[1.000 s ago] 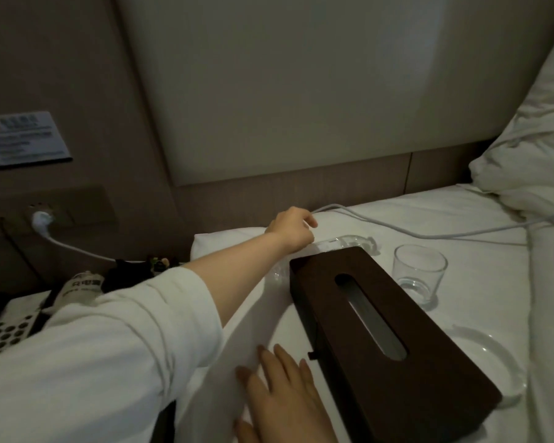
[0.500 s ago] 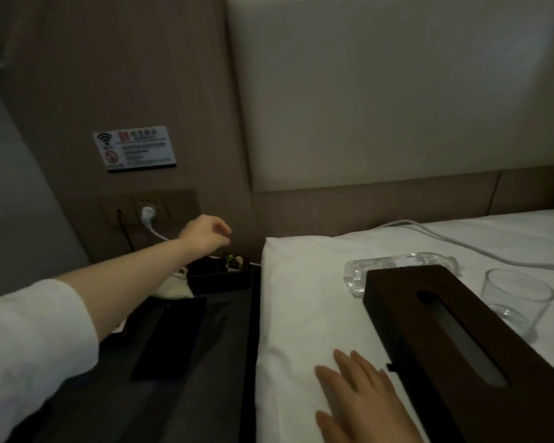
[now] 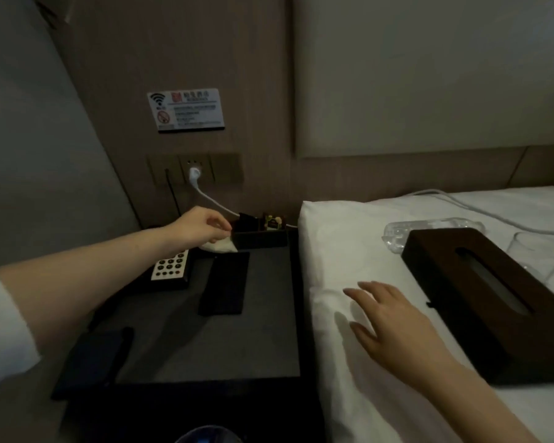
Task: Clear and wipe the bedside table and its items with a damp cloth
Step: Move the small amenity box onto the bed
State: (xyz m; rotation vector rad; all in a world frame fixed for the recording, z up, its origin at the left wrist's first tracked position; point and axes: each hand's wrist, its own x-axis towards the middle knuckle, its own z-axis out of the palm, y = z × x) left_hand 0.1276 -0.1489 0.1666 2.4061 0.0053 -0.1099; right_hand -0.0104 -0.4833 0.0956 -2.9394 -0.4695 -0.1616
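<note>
The dark bedside table (image 3: 205, 346) stands left of the bed. At its back, my left hand (image 3: 202, 228) pinches a small white packet or cloth (image 3: 219, 246) beside a dark tray (image 3: 259, 238) of small items. A keypad remote (image 3: 170, 268), a flat black item (image 3: 224, 286) and another dark item (image 3: 90, 362) lie on the table. My right hand (image 3: 390, 321) rests flat with fingers spread on the white bed sheet (image 3: 333, 244). On the bed sit a brown tissue box (image 3: 493, 302), a plastic bottle (image 3: 429, 230) lying down and a glass (image 3: 538, 254).
A white plug and cable (image 3: 194, 174) run from the wall socket over the table's back edge onto the bed. A wifi notice (image 3: 186, 110) hangs on the wall. The padded headboard (image 3: 429, 75) rises behind the bed.
My left hand moved from the bottle on the bed leftward to the back of the table and took hold of the white packet. The view swung left. My right hand stayed on the sheet.
</note>
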